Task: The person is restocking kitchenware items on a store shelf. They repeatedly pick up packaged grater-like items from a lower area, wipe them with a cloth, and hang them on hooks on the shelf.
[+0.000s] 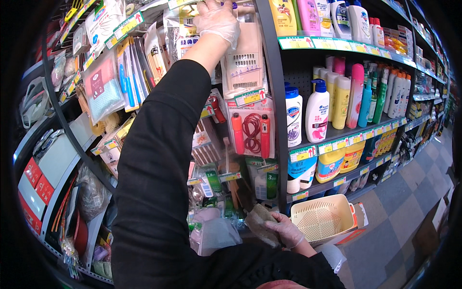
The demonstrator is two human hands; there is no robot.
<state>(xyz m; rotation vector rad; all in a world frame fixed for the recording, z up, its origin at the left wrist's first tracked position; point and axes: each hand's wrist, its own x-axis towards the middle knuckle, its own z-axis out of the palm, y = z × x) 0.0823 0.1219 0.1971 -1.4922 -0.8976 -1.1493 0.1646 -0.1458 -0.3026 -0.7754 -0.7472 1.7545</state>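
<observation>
Both of my hands wear thin clear plastic gloves. My left hand (217, 22) reaches up to the top of the hanging goods, against a dark packet with a clear window (180, 36) and a packaged beige item with slots (245, 61); its fingertips run to the picture's upper edge, so its grip is unclear. Low down, my right hand (286, 228) holds a grey-brown cloth or pad (262, 224) near the rack's lower goods. Between the two heights hangs a packaged red skipping rope (251, 133), to the right of my left sleeve.
Right of the dark upright (275, 108), shelves carry shampoo bottles (317, 112) and sprays. A cream plastic basket (321, 220) sits in a carton beside my right hand, near the tiled floor (400, 202). Packaged brushes (103, 123) and a clear plastic bag (92, 191) are at left.
</observation>
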